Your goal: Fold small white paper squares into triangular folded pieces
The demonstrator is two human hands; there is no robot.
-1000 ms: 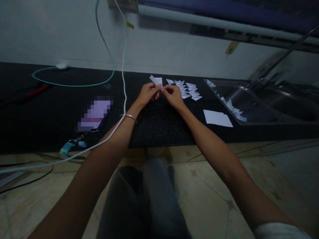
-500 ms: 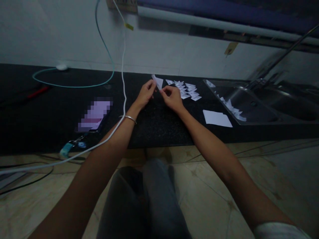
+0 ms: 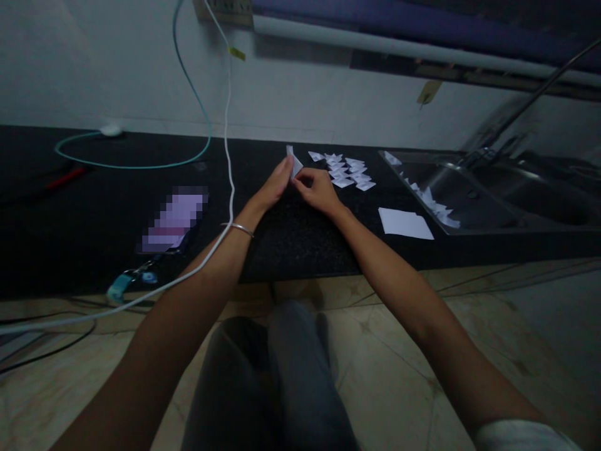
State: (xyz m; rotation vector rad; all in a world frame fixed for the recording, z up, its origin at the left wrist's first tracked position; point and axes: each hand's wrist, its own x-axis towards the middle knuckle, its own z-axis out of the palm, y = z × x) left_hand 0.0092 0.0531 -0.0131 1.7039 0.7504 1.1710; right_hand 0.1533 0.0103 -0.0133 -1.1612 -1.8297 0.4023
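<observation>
A small piece of folded white paper [image 3: 295, 165] is held up between my two hands above the dark countertop. My left hand [image 3: 276, 183] grips its left side, with the fingers close together. On the lower right, my right hand [image 3: 318, 189] pinches the paper's corner between thumb and forefinger. Just right of my hands lie several folded paper pieces [image 3: 345, 170] in two overlapping columns. Farther right, a stack of flat white paper [image 3: 405, 223] rests on the counter.
More folded papers [image 3: 434, 205] line the left rim of the metal sink [image 3: 488, 194]. A phone [image 3: 173, 219] with a keychain lies to the left. A white cable [image 3: 228, 138] hangs down across my left forearm. A teal cable [image 3: 136, 166] loops on the counter [image 3: 300, 250].
The paper has turned and shows a narrower shape. My left fingers have straightened and closed along it, and my right hand has shifted slightly left. The camera view has moved a little.
</observation>
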